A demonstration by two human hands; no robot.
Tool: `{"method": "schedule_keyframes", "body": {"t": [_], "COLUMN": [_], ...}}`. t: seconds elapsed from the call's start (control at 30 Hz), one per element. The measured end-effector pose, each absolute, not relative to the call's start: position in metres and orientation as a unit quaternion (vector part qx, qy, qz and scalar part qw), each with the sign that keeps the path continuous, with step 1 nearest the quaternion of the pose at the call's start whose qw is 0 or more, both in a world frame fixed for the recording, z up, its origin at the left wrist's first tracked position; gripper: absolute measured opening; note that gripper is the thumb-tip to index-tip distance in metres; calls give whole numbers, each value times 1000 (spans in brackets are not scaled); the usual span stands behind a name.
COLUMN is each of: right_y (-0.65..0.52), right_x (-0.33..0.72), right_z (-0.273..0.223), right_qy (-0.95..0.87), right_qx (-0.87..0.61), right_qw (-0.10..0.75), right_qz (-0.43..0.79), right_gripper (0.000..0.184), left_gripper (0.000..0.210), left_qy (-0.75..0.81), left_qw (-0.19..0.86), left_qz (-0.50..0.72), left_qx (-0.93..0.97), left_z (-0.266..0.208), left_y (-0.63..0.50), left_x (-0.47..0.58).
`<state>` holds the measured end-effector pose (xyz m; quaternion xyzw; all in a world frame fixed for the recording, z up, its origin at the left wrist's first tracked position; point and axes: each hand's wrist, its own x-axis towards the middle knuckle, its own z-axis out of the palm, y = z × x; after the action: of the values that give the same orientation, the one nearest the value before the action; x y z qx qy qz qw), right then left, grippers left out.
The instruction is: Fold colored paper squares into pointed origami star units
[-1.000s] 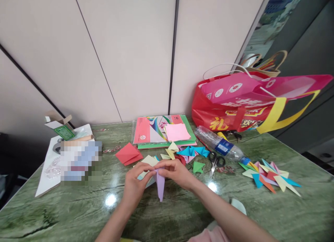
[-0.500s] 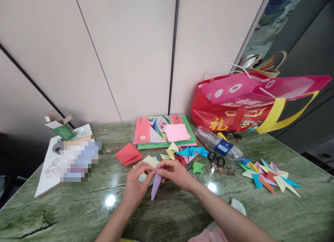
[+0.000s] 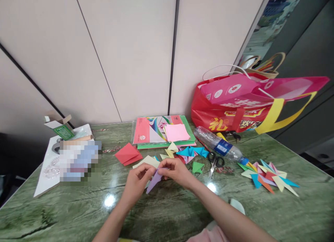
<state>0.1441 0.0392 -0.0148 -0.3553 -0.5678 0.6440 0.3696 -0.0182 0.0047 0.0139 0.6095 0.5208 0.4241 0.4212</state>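
Observation:
A small folded piece of purple paper (image 3: 154,182) is pinched between both hands above the green table. My left hand (image 3: 138,181) grips its upper left edge with thumb and fingers. From the other side, my right hand (image 3: 177,172) pinches its top, and some of its fingers are hidden behind the paper. A pale cream sheet (image 3: 146,161) lies just beyond my hands, partly covered by them. To its left rests a folded red paper (image 3: 128,154). Folded blue pieces (image 3: 192,151) and a folded green piece (image 3: 197,167) lie to the right.
Black-handled scissors (image 3: 215,162) and a plastic bottle (image 3: 219,143) lie on the right, near a multicoloured paper star (image 3: 270,176). Paper packs (image 3: 159,130) and a red bag (image 3: 229,106) stand against the wall. A white board (image 3: 47,176) with a small box (image 3: 64,130) is at left.
The purple paper has tilted, its lower tip swinging left and slightly up, and more of its face shows. Both hands stay in nearly the same place, still pinching it.

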Motion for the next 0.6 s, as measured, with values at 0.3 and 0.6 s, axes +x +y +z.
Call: {"method": "schedule_keyframes", "body": {"t": [0.3, 0.6], "right_y": [38, 34], "right_x": [144, 140], "right_z": [-13, -14], "right_qy": [-602, -392], "right_qx": [-363, -345], "right_qw": [402, 333], "right_qz": [587, 785], "right_gripper": [25, 42], "left_gripper": [8, 13], "left_qy": [493, 440], "left_qw": [238, 116], "left_qz": [445, 443], "left_qx": [709, 772], "left_z": [5, 3], "left_y": [3, 3], "left_x": [-20, -24]}}
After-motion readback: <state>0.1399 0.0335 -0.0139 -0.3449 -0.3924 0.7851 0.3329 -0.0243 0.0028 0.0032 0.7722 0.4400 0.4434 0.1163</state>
